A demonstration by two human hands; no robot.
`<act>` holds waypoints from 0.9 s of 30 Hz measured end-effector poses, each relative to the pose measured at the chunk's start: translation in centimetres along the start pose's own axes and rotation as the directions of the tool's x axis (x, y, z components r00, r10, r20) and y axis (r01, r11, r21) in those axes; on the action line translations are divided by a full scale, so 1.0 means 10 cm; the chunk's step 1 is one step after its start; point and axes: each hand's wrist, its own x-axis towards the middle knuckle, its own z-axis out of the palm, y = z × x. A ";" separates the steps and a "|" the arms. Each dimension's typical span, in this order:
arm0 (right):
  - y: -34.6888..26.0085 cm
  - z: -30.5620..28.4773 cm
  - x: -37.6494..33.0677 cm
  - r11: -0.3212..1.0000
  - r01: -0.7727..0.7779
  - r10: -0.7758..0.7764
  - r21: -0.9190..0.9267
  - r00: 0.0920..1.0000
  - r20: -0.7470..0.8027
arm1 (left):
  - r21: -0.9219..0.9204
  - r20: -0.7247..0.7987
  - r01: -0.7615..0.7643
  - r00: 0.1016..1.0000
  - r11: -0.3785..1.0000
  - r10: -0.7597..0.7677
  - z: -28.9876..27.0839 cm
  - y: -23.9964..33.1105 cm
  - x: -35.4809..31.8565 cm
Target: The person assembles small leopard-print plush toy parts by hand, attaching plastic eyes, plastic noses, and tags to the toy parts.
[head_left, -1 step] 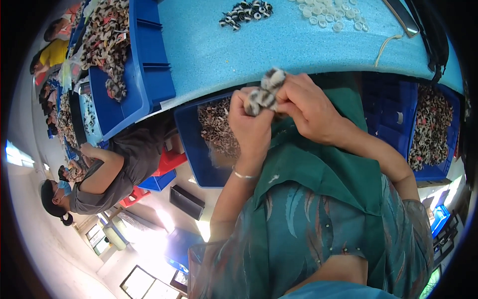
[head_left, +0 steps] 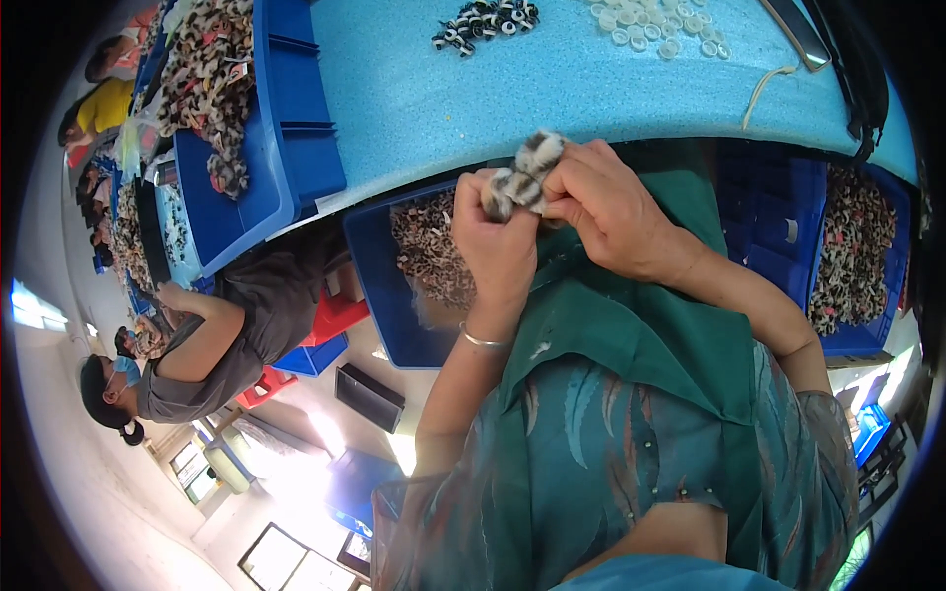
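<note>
A small furry plush piece (head_left: 529, 177), white with dark and brownish stripes, is held between my two hands just off the table's near edge. My left hand (head_left: 493, 236) grips its lower left end between thumb and curled fingers. Close against it, my right hand (head_left: 611, 212) pinches the plush's right side with thumb and forefinger. Part of the plush is covered by my fingers. Behind my left wrist stands a blue bin (head_left: 379, 295) with many small furry pieces (head_left: 429, 251).
On the blue table (head_left: 591, 98) lie black-and-white small parts (head_left: 485, 25), clear round plastic caps (head_left: 655, 25), a cord (head_left: 764, 97) and a phone (head_left: 798, 34). A blue crate (head_left: 296, 148) of plush pieces stands left; another bin (head_left: 857, 340) is right. A masked co-worker (head_left: 256, 315) sits left.
My hands and the plush piece have barely shifted; the plush is slightly turned and looks sharper. Both hands keep their grip.
</note>
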 end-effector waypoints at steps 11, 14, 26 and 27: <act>0.06 -0.18 -0.05 0.987 -0.068 0.067 -0.145 0.998 -0.009 | 0.047 0.090 0.047 0.995 0.998 -0.052 -0.02 0.04 -0.03; 0.08 -0.22 -0.06 0.995 -0.029 0.037 -0.099 0.996 0.078 | 0.367 0.163 -0.050 0.987 0.929 -0.011 -0.02 0.13 -0.04; 0.09 -0.25 0.00 0.984 0.146 -0.124 -0.098 0.972 0.201 | 0.042 0.266 0.278 0.923 0.960 -0.279 -0.13 0.36 -0.03; 0.14 -0.28 0.00 0.995 0.102 -0.102 0.001 0.986 0.131 | 0.098 0.356 0.273 0.888 0.957 -0.290 -0.18 0.34 0.00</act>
